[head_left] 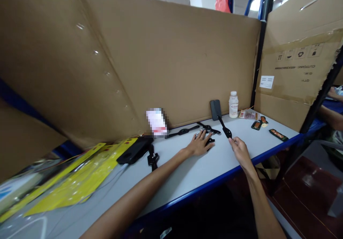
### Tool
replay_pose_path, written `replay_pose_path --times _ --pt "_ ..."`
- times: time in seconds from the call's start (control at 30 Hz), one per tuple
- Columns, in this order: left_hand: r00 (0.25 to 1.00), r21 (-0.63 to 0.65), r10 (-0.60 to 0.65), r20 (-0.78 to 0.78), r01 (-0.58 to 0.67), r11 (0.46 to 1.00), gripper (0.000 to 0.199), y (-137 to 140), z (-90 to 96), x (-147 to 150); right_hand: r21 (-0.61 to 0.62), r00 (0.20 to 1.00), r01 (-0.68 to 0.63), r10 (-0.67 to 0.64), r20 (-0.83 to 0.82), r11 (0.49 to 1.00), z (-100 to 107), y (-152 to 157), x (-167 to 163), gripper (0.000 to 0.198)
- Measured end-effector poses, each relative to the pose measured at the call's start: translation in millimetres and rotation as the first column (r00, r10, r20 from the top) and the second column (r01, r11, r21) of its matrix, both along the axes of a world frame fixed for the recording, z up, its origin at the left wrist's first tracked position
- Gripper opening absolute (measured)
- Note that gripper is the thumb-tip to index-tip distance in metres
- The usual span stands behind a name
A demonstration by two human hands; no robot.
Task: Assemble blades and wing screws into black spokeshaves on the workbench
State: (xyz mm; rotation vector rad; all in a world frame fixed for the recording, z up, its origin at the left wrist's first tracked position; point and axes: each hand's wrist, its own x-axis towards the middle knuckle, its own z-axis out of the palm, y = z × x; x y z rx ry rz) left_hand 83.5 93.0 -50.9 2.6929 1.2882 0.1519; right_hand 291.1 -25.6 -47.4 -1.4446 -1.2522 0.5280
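Note:
My right hand (pixel 240 151) pinches the near end of a black watch-like strap (pixel 226 131) between thumb and fingers. The strap is held up at a slant, with a wider oval middle and a narrow band that reaches toward a dark phone-like slab. My left hand (pixel 199 145) lies spread, palm down, over small dark pieces (pixel 210 141) that it partly hides. Just beyond those fingers are crossed black straps (pixel 208 127). Another black strap (pixel 184 131) lies flat to their left. Nearer the front left is a bunched black strap (pixel 153 158).
A dark phone-like slab (pixel 215 110) leans on the cardboard wall (pixel 171 60) beside a white bottle (pixel 233 105). Small green packets (pixel 278 135) lie at right. A blurred screen (pixel 157 122), a black power-bank-like block (pixel 134 150) and yellow plastic sheets (pixel 80 181) occupy the left.

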Motion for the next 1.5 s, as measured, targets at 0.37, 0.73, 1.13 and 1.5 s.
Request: replay_pose_path --times 0.37,0.73,1.13,1.5 --pt "0.995 -0.056 0.062 -0.077 -0.066 0.996 0.075 -38.9 6.4 -95.0 -0.111 0.955 -0.045 0.075 0.286 0.993 3.7 -6.8 -6.9 0.03" --pt "0.94 0.194 0.205 -0.273 -0.155 0.969 0.059 -42.8 14.2 -167.9 -0.288 0.523 0.072 0.21 0.826 0.955 24.4 -29.8 -36.4 0.025" --pt "0.989 0.08 -0.145 0.006 0.144 0.986 0.053 41.4 20.4 -28.6 -0.282 0.592 -0.003 0.229 0.773 0.959 24.4 -30.4 -32.7 0.02" --pt "0.997 -0.12 0.012 0.08 -0.002 0.993 0.062 1.7 42.2 -112.2 -0.318 0.61 0.029 0.235 0.757 0.947 23.6 -23.6 -27.0 0.021"
